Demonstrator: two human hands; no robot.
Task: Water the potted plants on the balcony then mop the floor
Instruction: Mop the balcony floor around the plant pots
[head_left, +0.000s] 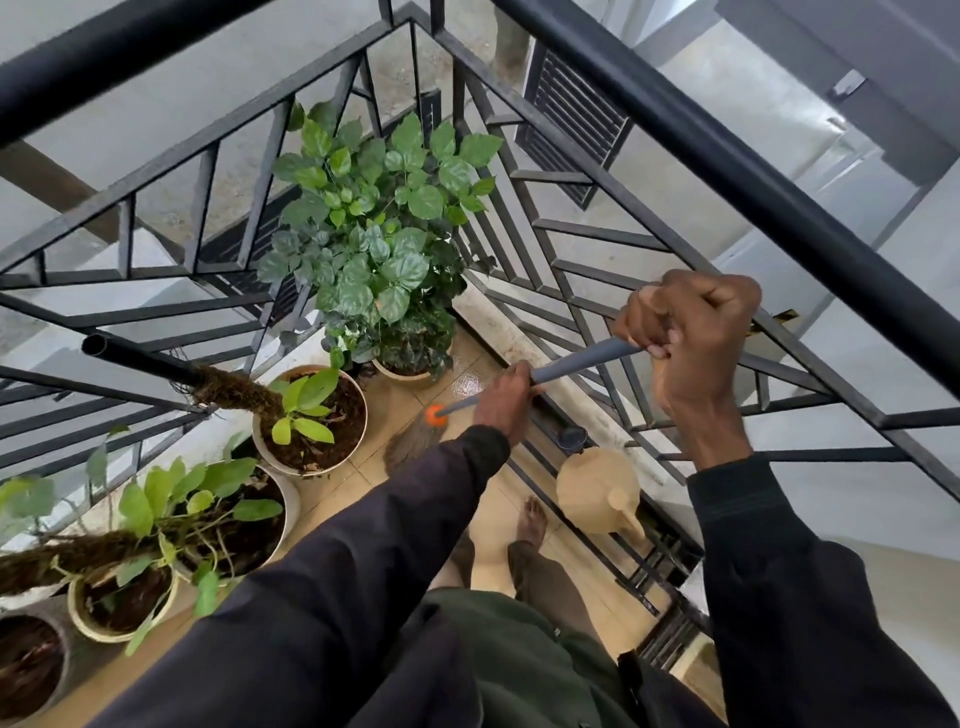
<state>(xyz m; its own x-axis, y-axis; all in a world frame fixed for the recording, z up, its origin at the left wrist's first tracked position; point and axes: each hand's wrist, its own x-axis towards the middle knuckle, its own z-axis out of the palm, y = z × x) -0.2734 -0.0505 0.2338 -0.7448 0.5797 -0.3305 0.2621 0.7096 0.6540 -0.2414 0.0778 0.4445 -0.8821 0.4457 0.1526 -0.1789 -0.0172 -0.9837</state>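
A grey mop handle (576, 362) slants down from right to left, ending in an orange collar (435, 415) and a grey stringy mop head (410, 441) on the beige tiled floor (363, 483). My right hand (691, 332) grips the handle's upper end. Lower down the shaft, my left hand (506, 400) holds it near the collar. Several potted plants line the left railing: a bushy green one (379, 234) in the corner, a white pot (311, 421) with a small plant, and more pots (208, 525) nearer me.
A beige watering can (597, 488) stands on the floor by the right railing, beside a small dark cap (571, 438). Black metal railings (597, 291) enclose the narrow balcony on both sides. My bare foot (532, 519) is on the tiles. The floor near the corner pot looks wet.
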